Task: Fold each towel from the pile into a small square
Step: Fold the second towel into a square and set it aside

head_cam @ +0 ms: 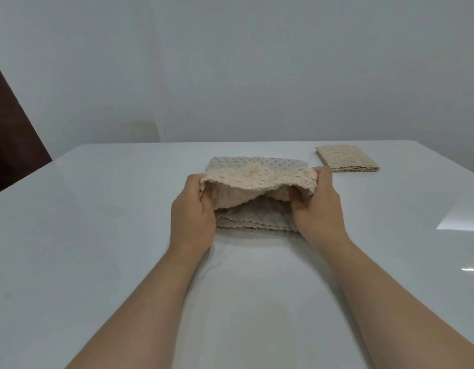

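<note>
A beige textured towel (257, 179) is lifted off the pile (254, 222) of flat towels in the middle of the white table (97, 222). My left hand (193, 211) pinches its left edge and my right hand (318, 206) pinches its right edge, so the towel sags between them. Its far half curves over and hides part of the pile. A grey towel (230, 162) of the pile shows behind the lifted one.
A folded beige towel (346, 157) lies flat at the back right of the table. A pale wall stands right behind the table's far edge. A dark brown panel (12, 145) is at the far left.
</note>
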`<state>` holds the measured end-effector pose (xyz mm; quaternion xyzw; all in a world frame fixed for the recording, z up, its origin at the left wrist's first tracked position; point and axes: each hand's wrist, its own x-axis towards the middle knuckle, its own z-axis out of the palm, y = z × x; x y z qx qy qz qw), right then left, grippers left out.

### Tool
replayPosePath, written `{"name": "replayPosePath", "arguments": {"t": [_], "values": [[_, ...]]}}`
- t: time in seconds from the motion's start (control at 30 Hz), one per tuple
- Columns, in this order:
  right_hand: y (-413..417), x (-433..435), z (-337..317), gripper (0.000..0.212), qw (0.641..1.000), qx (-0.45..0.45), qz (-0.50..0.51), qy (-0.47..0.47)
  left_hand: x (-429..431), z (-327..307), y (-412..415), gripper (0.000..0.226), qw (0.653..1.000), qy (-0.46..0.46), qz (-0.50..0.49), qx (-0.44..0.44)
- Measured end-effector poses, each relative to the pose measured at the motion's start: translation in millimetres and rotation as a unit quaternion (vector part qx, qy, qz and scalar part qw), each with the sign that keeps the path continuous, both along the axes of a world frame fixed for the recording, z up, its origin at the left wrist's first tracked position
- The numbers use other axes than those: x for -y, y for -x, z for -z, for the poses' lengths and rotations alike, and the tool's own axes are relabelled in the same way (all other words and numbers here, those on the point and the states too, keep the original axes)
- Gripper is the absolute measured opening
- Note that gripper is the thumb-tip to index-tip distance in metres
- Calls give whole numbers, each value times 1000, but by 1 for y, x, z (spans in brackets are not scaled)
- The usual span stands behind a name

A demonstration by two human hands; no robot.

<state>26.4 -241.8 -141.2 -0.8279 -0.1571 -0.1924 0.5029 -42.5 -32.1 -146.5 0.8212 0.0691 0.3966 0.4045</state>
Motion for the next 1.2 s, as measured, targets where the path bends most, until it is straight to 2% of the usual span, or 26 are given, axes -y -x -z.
{"name": "replayPosePath", "arguments": {"t": [0.07, 0.2, 0.33, 0.4, 0.47, 0.53, 0.6, 0.73, 0.9, 0.97, 1.1, 1.2], "values": [[-1, 1, 0, 30, 1000, 9, -8, 6, 3, -1, 2, 5, 999, 16, 31, -11], [2, -1, 0, 25, 1000, 7, -22, 16, 4, 4, 3, 55, 996, -3, 69, -51], [1, 1, 0, 23, 999, -12, -41, -12, -1, 6, -1, 67, 996, -52, 51, -56], [4, 3, -1, 32, 997, -27, -67, -1, -6, 5, -2, 62, 996, -58, 45, -40], [8, 2, -1, 45, 996, -23, -78, 36, -7, 4, 0, 40, 995, -82, 47, -32], [10, 1, -3, 48, 996, -3, -71, 57, -5, 2, 0, 21, 993, -97, 46, -45], [9, 0, -5, 35, 997, 5, -54, 53, -4, 3, 2, 25, 996, -58, 54, -51], [1, 4, -5, 10, 999, 9, -2, 42, -4, 1, 3, 13, 996, 0, 79, -52], [3, 4, -5, 11, 999, 25, 4, 26, 4, -6, 11, 10, 986, 53, 150, -38], [4, 4, -7, 11, 999, 30, -2, 11, 4, -8, 11, 8, 979, 106, 171, -30], [7, 6, -12, 10, 999, 16, -27, 12, 0, -18, 12, 29, 927, 285, 241, -36], [10, 6, -14, 15, 998, -18, -29, 46, -4, -22, 13, 37, 889, 347, 282, -104]]}}
